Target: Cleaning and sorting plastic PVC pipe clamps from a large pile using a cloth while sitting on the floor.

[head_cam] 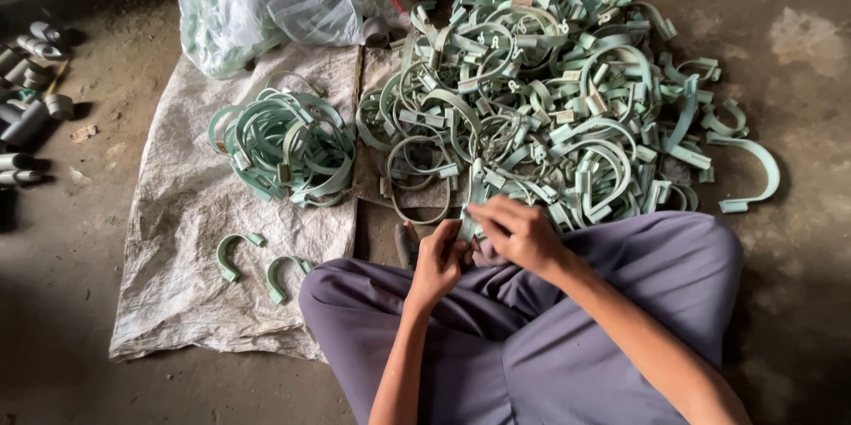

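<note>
While both hands meet just above the crossed legs, the right hand (523, 234) curls over a pale green clamp piece (470, 212), fingers bent down around its upper part, and the left hand (439, 258) pinches the same piece from below, thumb and fingers closed on its lower end. The piece stands nearly upright between them, right at the near edge of the heap. Just beyond the fingertips lies the big pile of green curved clamps (550, 97), tangled together and spreading far to the right of the hands, with one loose curved clamp (753, 172) lying apart at the pile's far right edge. Up and to the left of the left hand sits a smaller, neater stack of ring-shaped clamps (284, 146), resting on a grey woven sack (186, 239) spread flat on the floor. Closer in, just left of the left knee, two single half-ring clamps (257, 265) lie on that sack, side by side and apart from each other. Farther away, beyond the stack, clear plastic bags (266, 4) slump on the ground. Way off to the left, well apart from both hands, short grey pipe pieces (31, 97) lie scattered. Purple trousers (532, 336) fill the space beneath the forearms.
</note>
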